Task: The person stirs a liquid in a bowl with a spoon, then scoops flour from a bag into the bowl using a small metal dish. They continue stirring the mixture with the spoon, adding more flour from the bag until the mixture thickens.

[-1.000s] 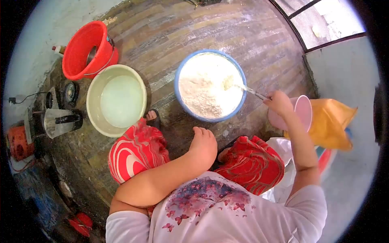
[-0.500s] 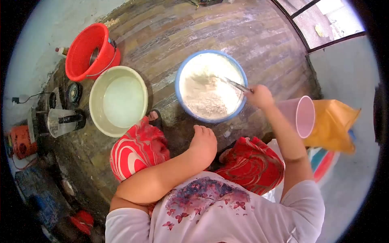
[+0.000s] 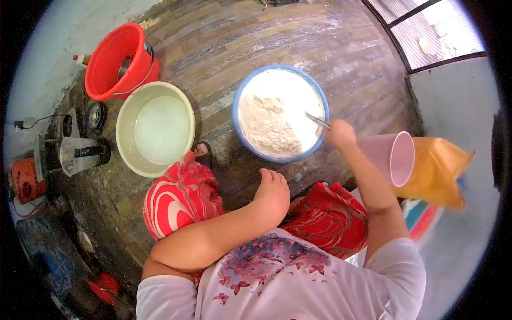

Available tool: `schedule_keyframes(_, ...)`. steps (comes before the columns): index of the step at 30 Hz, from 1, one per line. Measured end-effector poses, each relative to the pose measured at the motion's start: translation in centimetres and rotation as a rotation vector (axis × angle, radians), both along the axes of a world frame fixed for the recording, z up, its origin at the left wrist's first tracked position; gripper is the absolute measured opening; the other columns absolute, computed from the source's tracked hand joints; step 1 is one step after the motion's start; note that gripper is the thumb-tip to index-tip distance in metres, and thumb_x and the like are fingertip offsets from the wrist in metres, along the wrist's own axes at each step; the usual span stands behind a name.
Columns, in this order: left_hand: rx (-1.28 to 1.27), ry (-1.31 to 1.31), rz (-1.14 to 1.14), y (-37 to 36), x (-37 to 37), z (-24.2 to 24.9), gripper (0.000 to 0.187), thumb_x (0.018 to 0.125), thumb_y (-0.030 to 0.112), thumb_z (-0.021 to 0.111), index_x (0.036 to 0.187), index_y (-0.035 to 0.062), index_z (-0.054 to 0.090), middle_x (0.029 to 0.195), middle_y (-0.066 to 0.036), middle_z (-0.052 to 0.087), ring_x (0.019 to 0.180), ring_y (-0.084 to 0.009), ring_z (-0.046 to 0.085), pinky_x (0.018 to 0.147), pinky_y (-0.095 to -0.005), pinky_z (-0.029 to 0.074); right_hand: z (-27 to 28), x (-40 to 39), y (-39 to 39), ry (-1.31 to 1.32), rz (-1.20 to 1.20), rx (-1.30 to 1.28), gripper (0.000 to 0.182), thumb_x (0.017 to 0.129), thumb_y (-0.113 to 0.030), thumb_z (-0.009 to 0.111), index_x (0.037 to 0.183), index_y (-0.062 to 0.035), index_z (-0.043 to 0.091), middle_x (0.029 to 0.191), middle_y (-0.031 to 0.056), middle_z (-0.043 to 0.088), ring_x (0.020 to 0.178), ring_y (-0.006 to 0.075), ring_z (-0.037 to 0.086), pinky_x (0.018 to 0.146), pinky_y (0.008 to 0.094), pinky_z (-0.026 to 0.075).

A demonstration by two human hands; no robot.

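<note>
A blue-rimmed basin [image 3: 238, 124] of white, flour-like powder stands on the wooden-patterned floor. My right hand [image 3: 340, 133] is closed on the handle of a metal utensil [image 3: 316, 119], whose far end reaches over the powder at the basin's right side. What shape that end has is lost in the glare. Below the basin my left hand [image 3: 273, 194] hangs near my knees, loosely bent, touching neither the basin nor the powder; its fingers show in part and hold nothing that I can see.
Left stand a cream tub [image 3: 124, 133] of cloudy liquid, a red bucket [image 3: 96, 66] and a clear jug [image 3: 74, 157]. A pink bucket [image 3: 381, 156] lies at the right by a yellow sack [image 3: 434, 165]. A gas-stove-like unit and cables are at far left.
The utensil has drawn back rightward from the middle of the powder, with my right hand a little lower and further right. My left hand has shifted slightly down and right.
</note>
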State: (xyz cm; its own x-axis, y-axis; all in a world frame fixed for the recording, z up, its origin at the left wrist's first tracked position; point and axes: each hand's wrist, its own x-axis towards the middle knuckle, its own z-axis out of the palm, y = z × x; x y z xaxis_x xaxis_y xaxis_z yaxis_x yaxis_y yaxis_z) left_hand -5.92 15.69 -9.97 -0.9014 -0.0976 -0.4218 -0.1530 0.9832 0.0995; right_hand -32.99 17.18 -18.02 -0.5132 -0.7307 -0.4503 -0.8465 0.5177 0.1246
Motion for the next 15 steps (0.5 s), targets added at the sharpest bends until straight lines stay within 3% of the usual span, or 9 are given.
schedule_keyframes(2,0.020,-0.015,0.001,0.0,-0.2,0.2,0.034,0.076,0.017,0.047,0.102,-0.0033,0.055,0.097,-0.019,0.053,0.094,-0.0326,0.048,0.083,-0.0486,0.034,-0.1,1.1,-0.8,-0.192,-0.113,-0.139,0.027,0.073,-0.029,0.058,0.092,-0.0107,0.062,0.084,0.0143,0.061,0.079,0.0309,0.059,0.071,0.0416,0.046)
schedule_keyframes(7,0.004,-0.016,0.007,-0.6,-0.3,0.5,0.032,0.076,0.017,0.048,0.100,-0.0026,0.056,0.097,-0.019,0.052,0.094,-0.0327,0.048,0.082,-0.0477,0.034,3.9,1.9,-1.5,-0.307,-0.145,-0.167,0.026,0.073,-0.030,0.059,0.092,-0.0119,0.062,0.081,0.0146,0.060,0.078,0.0310,0.058,0.070,0.0420,0.045)
schedule_keyframes(9,0.080,-0.171,0.009,-1.0,-0.5,1.1,0.040,0.077,0.018,0.050,0.110,-0.0042,0.053,0.115,-0.023,0.047,0.106,-0.0367,0.043,0.088,-0.0517,0.030,6.2,1.1,-0.9,-0.315,-0.101,-0.184,0.026,0.073,-0.030,0.059,0.092,-0.0129,0.062,0.080,0.0147,0.060,0.077,0.0311,0.058,0.069,0.0419,0.045)
schedule_keyframes(10,0.082,-0.168,0.011,-0.9,-0.3,0.9,0.040,0.077,0.018,0.050,0.110,-0.0042,0.053,0.115,-0.023,0.047,0.106,-0.0367,0.043,0.088,-0.0517,0.030,7.2,0.7,-0.2,-0.319,-0.117,-0.204,0.025,0.073,-0.030,0.059,0.092,-0.0139,0.062,0.079,0.0150,0.060,0.076,0.0312,0.058,0.069,0.0420,0.045)
schedule_keyframes(12,0.010,0.030,0.007,-0.8,0.2,0.3,0.033,0.074,0.018,0.049,0.099,-0.0034,0.056,0.096,-0.019,0.052,0.094,-0.0330,0.048,0.081,-0.0472,0.035,8.6,-0.1,0.6,-0.323,-0.132,-0.219,0.025,0.074,-0.030,0.058,0.092,-0.0149,0.063,0.079,0.0154,0.060,0.075,0.0312,0.058,0.068,0.0421,0.045)
schedule_keyframes(15,0.025,-0.013,-0.011,-0.5,0.0,0.4,0.035,0.075,0.018,0.049,0.100,-0.0047,0.056,0.098,-0.020,0.052,0.094,-0.0333,0.048,0.081,-0.0481,0.034,9.0,-0.9,1.2,-0.175,-0.006,-0.159,0.022,0.074,-0.029,0.057,0.092,-0.0174,0.063,0.079,0.0140,0.061,0.075,0.0308,0.059,0.067,0.0415,0.046)
